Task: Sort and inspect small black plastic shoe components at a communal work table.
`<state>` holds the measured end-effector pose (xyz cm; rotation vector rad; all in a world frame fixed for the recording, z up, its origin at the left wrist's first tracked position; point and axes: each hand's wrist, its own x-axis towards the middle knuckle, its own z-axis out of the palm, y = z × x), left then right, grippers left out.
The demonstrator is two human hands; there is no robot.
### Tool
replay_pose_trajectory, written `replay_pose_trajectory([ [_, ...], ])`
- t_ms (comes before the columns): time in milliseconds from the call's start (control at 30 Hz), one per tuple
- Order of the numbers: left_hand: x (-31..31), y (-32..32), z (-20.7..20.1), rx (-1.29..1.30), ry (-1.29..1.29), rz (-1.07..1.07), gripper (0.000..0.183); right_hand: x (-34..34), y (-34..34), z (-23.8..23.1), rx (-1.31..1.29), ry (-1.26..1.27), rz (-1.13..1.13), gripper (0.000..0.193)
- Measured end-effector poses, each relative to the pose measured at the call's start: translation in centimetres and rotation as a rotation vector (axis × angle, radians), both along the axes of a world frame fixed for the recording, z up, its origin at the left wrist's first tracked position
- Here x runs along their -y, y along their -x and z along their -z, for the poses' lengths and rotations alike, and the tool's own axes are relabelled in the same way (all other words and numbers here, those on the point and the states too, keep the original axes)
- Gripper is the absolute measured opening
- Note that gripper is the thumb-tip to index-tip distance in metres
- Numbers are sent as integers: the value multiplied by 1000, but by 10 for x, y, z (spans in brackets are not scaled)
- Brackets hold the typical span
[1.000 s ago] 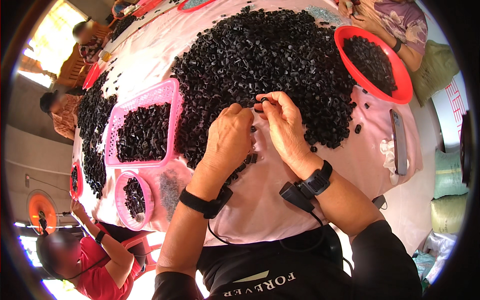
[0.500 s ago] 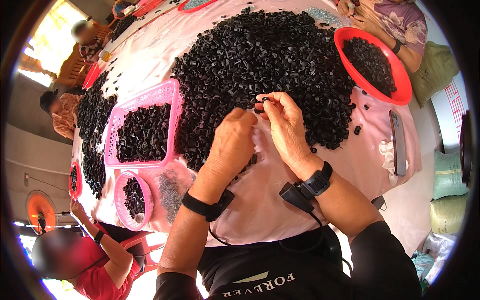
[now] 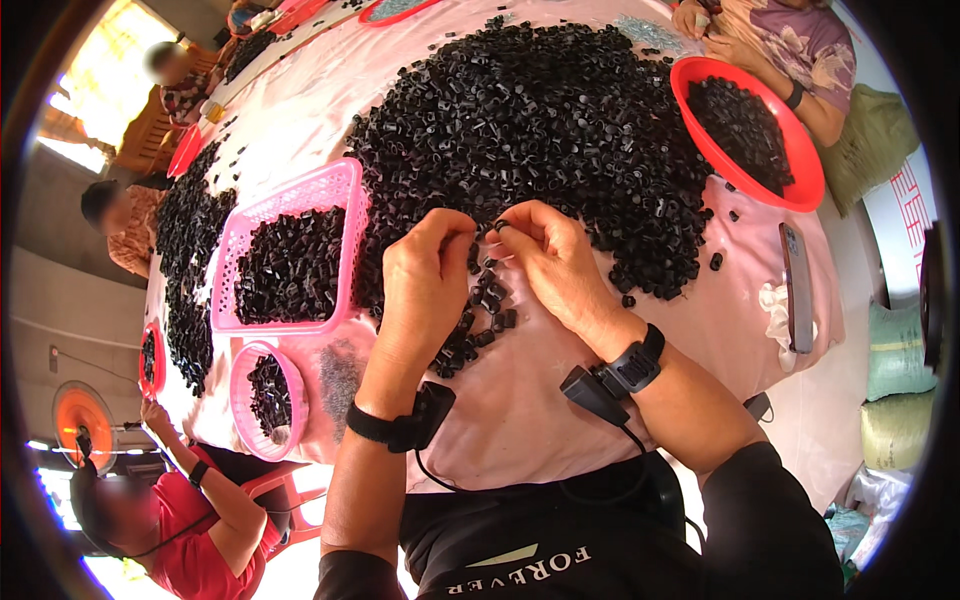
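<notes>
My right hand (image 3: 556,256) pinches a small black plastic cap (image 3: 502,227) between thumb and fingertips, at the near edge of a big heap of small black plastic pieces (image 3: 540,130). Just left of it, my left hand (image 3: 428,275) has its fingers pressed together; whatever is between them is too small to make out. The two sets of fingertips are close but apart. Below and between the hands, loose black pieces (image 3: 490,295) lie on the pink cloth.
Left of the heap stand a pink basket (image 3: 352,230) and a round pink bowl (image 3: 240,395), both holding black pieces. A grey pile of tiny bits (image 3: 340,385) lies beside the bowl. At right are a red basin (image 3: 808,180) and a phone (image 3: 797,290). Several other people sit around the table.
My left hand has shifted left, and its fingertips have lifted away from the cloth. The right hand has come slightly down and left, still pinching a cap. Loose pieces between the hands are now uncovered.
</notes>
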<state>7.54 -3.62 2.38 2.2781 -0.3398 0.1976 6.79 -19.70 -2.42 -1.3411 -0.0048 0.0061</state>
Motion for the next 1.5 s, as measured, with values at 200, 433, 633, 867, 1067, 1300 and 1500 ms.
replay_pose_trajectory([
  [200, 7, 3, 0, 115, 178, -74, 10, -6, 8, -3, -10, -67, -159, 14],
  [433, 8, 8, 3, 175, 113, -50, 9, -4, 8, -4, -49, -74, -229, 13],
  [633, 8, 9, 3, 275, -50, -16, 12, -2, 9, -4, -92, -140, -256, 16],
  [867, 6, 18, 1, 394, -50, 82, 17, 0, 9, -6, -101, -178, -291, 20],
  [1067, -7, 16, -11, 283, -129, 146, 24, 1, 11, -15, -147, -89, -264, 19],
  [1300, -11, 15, -13, 234, -151, 279, 36, 1, 10, -14, -135, -62, -246, 19],
  [1500, -11, 16, -4, 252, -171, 269, 40, -3, 11, -10, -112, -89, -256, 18],
])
